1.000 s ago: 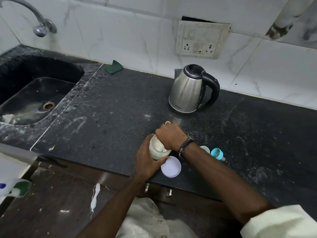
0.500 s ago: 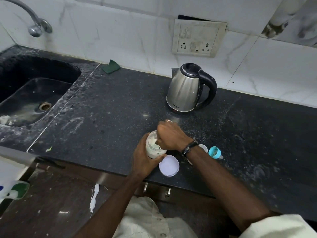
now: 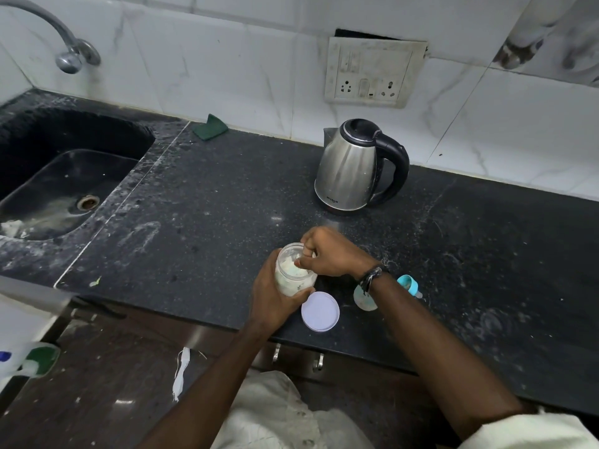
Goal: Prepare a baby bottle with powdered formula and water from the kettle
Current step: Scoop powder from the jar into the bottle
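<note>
My left hand [image 3: 275, 299] grips a clear jar of white formula powder [image 3: 293, 277], tilted just above the counter's front edge. Over the jar's open mouth, my right hand [image 3: 330, 254] has its fingers curled and pinches a small scoop that is mostly hidden. The jar's pale round lid [image 3: 320, 311] lies flat on the counter beside it. A translucent baby bottle [image 3: 364, 299] lies partly hidden under my right wrist, with its blue collar and teat [image 3: 409, 284] just to the right. The steel kettle [image 3: 353, 166] with a black handle stands behind, lid closed.
A dark sink [image 3: 64, 186] with a tap [image 3: 69, 56] sits at the left. A green scrub pad [image 3: 210, 126] lies by the tiled wall, and a socket panel [image 3: 372, 72] hangs above the kettle. The black counter [image 3: 486, 254] is dusty.
Both hands stay at the jar. My right hand's fingers have shifted slightly lower at the jar's mouth, and the jar is a little more tilted.
</note>
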### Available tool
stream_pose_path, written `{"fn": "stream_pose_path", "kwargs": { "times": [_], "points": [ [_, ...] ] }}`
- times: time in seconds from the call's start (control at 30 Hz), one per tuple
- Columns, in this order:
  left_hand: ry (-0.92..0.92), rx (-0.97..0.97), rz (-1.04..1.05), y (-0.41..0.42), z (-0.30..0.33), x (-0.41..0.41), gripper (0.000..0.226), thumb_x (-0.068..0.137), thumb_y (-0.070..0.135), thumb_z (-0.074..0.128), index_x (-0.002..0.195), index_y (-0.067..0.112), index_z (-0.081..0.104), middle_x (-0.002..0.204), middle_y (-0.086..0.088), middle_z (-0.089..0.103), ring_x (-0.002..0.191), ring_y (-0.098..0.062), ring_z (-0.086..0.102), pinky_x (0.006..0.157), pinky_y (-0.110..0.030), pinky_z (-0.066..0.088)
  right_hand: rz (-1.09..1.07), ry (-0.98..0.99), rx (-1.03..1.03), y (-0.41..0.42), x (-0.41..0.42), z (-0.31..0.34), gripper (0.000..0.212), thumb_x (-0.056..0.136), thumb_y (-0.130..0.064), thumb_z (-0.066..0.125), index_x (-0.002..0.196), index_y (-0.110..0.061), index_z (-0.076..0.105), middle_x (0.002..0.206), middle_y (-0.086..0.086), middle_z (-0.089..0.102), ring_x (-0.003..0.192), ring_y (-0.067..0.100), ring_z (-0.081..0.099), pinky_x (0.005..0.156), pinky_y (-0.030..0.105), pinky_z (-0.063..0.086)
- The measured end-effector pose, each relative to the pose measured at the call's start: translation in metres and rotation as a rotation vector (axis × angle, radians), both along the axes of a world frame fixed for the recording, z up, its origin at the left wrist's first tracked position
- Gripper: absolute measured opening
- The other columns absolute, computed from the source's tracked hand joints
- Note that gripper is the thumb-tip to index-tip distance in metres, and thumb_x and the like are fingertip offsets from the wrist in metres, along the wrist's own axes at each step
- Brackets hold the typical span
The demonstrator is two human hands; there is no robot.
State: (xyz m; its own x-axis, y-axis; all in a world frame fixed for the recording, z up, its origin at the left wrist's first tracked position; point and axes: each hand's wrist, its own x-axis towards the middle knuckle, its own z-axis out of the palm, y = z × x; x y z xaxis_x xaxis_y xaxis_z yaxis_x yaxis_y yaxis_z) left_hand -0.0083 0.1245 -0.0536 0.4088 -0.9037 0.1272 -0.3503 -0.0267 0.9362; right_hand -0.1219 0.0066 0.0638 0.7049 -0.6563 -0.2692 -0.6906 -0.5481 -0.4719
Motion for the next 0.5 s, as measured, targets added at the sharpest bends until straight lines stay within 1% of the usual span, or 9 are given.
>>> {"fn": "stream_pose_path", "kwargs": {
  "times": [0.07, 0.13, 0.2, 0.27, 0.37, 0.43, 0.5],
  "points": [
    [-0.009, 0.001, -0.007, 0.0, 0.003, -0.001, 0.082, 0.064, 0.049, 0.09, 0.134, 0.039, 0.049, 0.127, 0.017, 0.063, 0.118, -0.01, 0.062, 0.096, -0.029, 0.054, -0.027, -0.042, 0.039, -0.002, -0.007, 0.005, 0.032, 0.084, -0.024, 0.075, 0.059, -0.006, 0.065, 0.089, 0.01, 0.072, 0.092, 0.025, 0.067, 0.082, 0.044, 0.053],
    [-0.001, 0.027, -0.008, 0.0, 0.002, -0.001, 0.087, 0.063, 0.047, 0.091, 0.138, 0.032, 0.048, 0.13, 0.014, 0.062, 0.12, -0.01, 0.061, 0.099, -0.033, 0.053, -0.057, -0.081, 0.073, -0.004, -0.014, 0.009, 0.027, 0.084, -0.023, 0.075, 0.067, -0.003, 0.071, 0.094, 0.008, 0.073, 0.1, 0.023, 0.066, 0.084, 0.044, 0.053],
    [0.008, 0.047, -0.006, 0.001, 0.001, -0.001, 0.094, 0.063, 0.042, 0.093, 0.143, 0.024, 0.046, 0.136, 0.008, 0.06, 0.124, -0.012, 0.059, 0.104, -0.04, 0.051, -0.083, -0.113, 0.113, -0.007, -0.021, 0.011, 0.024, 0.085, -0.024, 0.075, 0.072, -0.004, 0.074, 0.101, 0.006, 0.073, 0.105, 0.016, 0.064, 0.081, 0.037, 0.051],
    [0.008, 0.061, -0.013, 0.001, 0.002, -0.001, 0.099, 0.063, 0.038, 0.094, 0.145, 0.018, 0.044, 0.14, 0.002, 0.058, 0.128, -0.015, 0.056, 0.106, -0.046, 0.048, -0.114, -0.137, 0.144, -0.009, -0.027, 0.012, 0.022, 0.084, -0.025, 0.076, 0.073, -0.007, 0.076, 0.104, 0.002, 0.073, 0.108, 0.005, 0.059, 0.082, 0.03, 0.044],
    [0.008, 0.072, -0.012, 0.0, 0.006, -0.002, 0.099, 0.061, 0.039, 0.095, 0.143, 0.019, 0.045, 0.137, 0.002, 0.059, 0.126, -0.014, 0.057, 0.105, -0.046, 0.049, -0.148, -0.169, 0.154, -0.011, -0.035, 0.01, 0.022, 0.084, -0.026, 0.076, 0.071, -0.008, 0.076, 0.097, 0.0, 0.074, 0.105, 0.0, 0.058, 0.082, 0.025, 0.041],
    [0.007, 0.086, -0.004, 0.001, 0.007, -0.004, 0.101, 0.06, 0.041, 0.095, 0.144, 0.019, 0.043, 0.138, 0.002, 0.058, 0.127, -0.015, 0.056, 0.105, -0.046, 0.048, -0.167, -0.202, 0.145, -0.012, -0.041, 0.008, 0.024, 0.084, -0.027, 0.076, 0.071, -0.007, 0.075, 0.091, 0.002, 0.075, 0.099, -0.002, 0.061, 0.076, 0.019, 0.04],
    [-0.001, 0.102, -0.003, 0.001, 0.007, -0.005, 0.105, 0.061, 0.042, 0.094, 0.147, 0.016, 0.04, 0.143, -0.001, 0.055, 0.132, -0.018, 0.053, 0.108, -0.048, 0.046, -0.183, -0.234, 0.137, -0.011, -0.045, 0.007, 0.023, 0.083, -0.027, 0.077, 0.07, -0.008, 0.075, 0.089, 0.003, 0.074, 0.096, -0.007, 0.061, 0.07, 0.014, 0.038]
  ]
}}
